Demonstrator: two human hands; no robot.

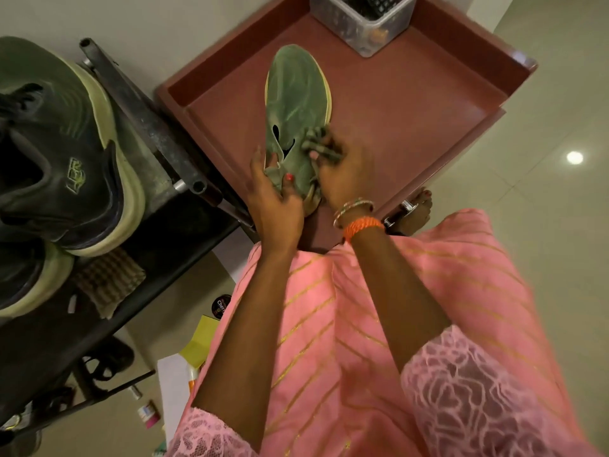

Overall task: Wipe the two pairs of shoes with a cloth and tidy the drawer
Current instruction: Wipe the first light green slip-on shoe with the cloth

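Seen from the head camera, a green shoe (295, 103) is held above an open reddish drawer (412, 103), its toe pointing away from the person and its heel toward them; the left hand (273, 192) grips the heel end, fingers (258, 159) curled along the shoe's left side and the thumb over its collar; the right hand (339, 173) presses a bunched grey cloth (318, 145) against the shoe's right side near the opening, its fingers curled round the cloth; bangles (357, 214) sit on the right wrist; a clear plastic box (362, 21) of dark small items stands in the far corner of the drawer, well apart from the shoe; to the left, a dark metal rack (158, 133) carries a pair of dark shoes with pale soles (66, 153), one stacked partly over the other, and a checked folded cloth (108, 280) lies just beside them on the same shelf; below the rack, on the floor (560, 77), lie a round tin (221, 308), a yellow sheet (201, 338) and some small bottles, blurred; the person wears a pink garment (346, 341) with thin gold stripes and lace sleeves; one bare foot (418, 209) shows beside the drawer's metal handle (400, 212).
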